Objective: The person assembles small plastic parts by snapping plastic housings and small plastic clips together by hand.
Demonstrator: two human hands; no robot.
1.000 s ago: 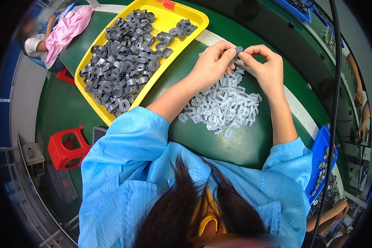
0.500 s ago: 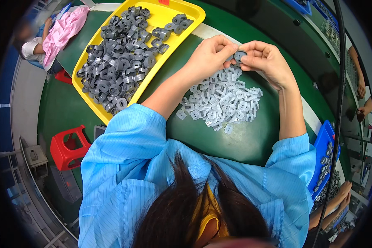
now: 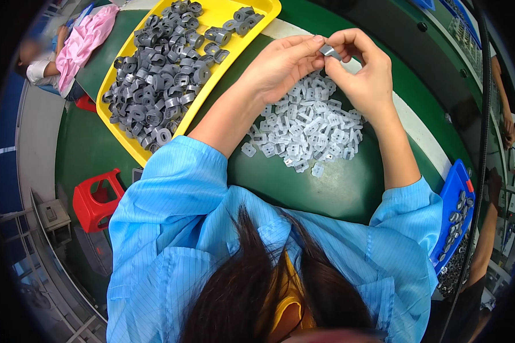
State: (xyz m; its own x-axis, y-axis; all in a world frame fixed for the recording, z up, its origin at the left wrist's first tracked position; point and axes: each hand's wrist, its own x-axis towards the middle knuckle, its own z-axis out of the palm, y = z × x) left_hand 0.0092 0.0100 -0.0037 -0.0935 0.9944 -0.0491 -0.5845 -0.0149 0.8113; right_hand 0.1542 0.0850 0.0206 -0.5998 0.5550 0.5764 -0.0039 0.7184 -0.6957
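Observation:
Above the far side of the green table, a small grey plastic ring-shaped part (image 3: 330, 52) is held between both hands. My right hand (image 3: 365, 71) pinches it between thumb and forefinger from the right. The thumb and fingertips of my left hand (image 3: 283, 66) close on its left end. Turned edge-on, the part shows a curved, shiny side; its inside is hidden. Just below my hands lies a heap of translucent white plastic clips (image 3: 309, 126). To the left, a yellow tray (image 3: 203, 106) holds a large pile of similar grey plastic parts (image 3: 160, 80).
A blue tray (image 3: 439, 251) with dark small parts stands at the right. A red stool (image 3: 91, 200) is on the left. A black cable (image 3: 486, 114) runs down the right side. Another person with pink cloth (image 3: 88, 43) sits far left; other people's arms show at right.
The grey part has turned from face-on to edge-on and risen slightly in view. My right hand's grip has shifted around it. The surroundings have shifted slightly in the picture.

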